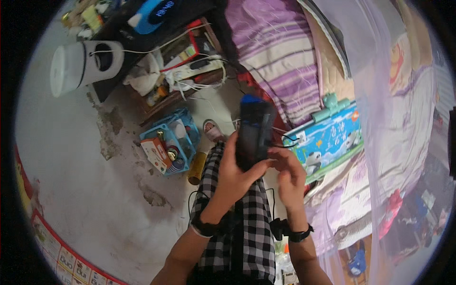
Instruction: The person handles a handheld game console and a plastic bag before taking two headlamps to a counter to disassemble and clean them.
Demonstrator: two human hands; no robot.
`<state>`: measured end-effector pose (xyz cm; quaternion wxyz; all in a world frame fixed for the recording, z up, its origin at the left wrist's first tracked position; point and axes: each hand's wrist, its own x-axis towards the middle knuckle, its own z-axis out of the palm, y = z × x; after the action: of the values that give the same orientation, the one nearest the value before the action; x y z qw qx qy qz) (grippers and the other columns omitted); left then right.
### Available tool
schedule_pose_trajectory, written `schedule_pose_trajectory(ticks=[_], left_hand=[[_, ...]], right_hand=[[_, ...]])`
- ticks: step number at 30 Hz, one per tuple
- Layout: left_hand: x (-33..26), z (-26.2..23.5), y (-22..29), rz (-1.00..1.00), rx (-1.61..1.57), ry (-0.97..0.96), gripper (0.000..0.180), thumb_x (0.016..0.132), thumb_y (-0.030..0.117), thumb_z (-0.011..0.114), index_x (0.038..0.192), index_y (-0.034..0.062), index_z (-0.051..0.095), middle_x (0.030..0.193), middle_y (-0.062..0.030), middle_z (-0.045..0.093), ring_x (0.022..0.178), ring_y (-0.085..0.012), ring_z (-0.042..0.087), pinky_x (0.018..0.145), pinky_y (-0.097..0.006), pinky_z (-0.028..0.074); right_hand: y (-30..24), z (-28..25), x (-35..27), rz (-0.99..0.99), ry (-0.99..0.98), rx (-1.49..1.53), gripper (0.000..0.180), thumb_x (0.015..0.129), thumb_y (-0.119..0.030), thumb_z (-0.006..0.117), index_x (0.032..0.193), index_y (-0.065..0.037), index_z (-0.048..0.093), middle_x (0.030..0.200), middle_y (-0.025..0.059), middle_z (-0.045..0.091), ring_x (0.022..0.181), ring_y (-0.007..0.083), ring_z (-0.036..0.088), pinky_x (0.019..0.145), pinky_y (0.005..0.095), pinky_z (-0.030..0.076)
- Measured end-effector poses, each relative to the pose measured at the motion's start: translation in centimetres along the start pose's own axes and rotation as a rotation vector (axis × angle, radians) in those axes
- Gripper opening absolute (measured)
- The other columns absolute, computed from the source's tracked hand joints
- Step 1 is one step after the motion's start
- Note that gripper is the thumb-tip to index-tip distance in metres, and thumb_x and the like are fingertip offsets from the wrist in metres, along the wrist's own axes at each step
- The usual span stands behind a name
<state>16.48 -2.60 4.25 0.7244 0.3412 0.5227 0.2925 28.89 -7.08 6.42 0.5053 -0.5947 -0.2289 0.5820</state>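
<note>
A dark, flat, phone-shaped device (pixel 255 130) stands upright in front of me, blurred, with a blue patch at its top end. My left hand (pixel 236 164) is wrapped round its left side and lower end, thumb across the bottom. At the device's lower right edge is my right hand (pixel 289 173), its fingers bent and pressed together; what they pinch is too smeared to make out. A thin black cable (pixel 285 146) runs beside the right fingertips. Both wrists wear black bands.
To the left, a light blue basket (pixel 183 149) of small items stands by a gold cylinder (pixel 197 168). A cluttered drawer (pixel 190 61) and a white rounded appliance (pixel 85 64) are farther off. On the right, a panda-printed board (pixel 327 142) leans by the bed (pixel 280 52).
</note>
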Motion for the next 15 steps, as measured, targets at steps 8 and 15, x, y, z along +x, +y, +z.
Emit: schedule_pose_trajectory(ticks=[8,15], left_hand=[[7.5,-0.9,3.9,0.458,0.459,-0.107,0.078,0.072,0.02,0.068,0.133,0.0026,0.022,0.128,-0.0209,0.034,0.117,-0.0332,0.038,0.093,-0.04,0.035],[13.0,-14.8,-2.0,-0.087,-0.221,0.437,0.031,0.079,0.01,0.057,0.109,0.0039,0.049,0.099,-0.0097,0.058,0.093,-0.0195,0.055,0.08,-0.032,0.045]], right_hand=[[-0.5,-1.5,13.6,-0.163,0.323,-0.112,0.025,0.084,-0.017,0.056,0.099,0.002,0.055,0.093,0.0044,0.054,0.083,0.0113,0.05,0.07,0.0245,0.043],[7.5,-4.9,22.1,-0.44,0.854,-0.747,0.046,0.086,-0.032,0.052,0.105,0.01,0.049,0.095,0.0193,0.056,0.082,0.0243,0.052,0.077,0.0315,0.041]])
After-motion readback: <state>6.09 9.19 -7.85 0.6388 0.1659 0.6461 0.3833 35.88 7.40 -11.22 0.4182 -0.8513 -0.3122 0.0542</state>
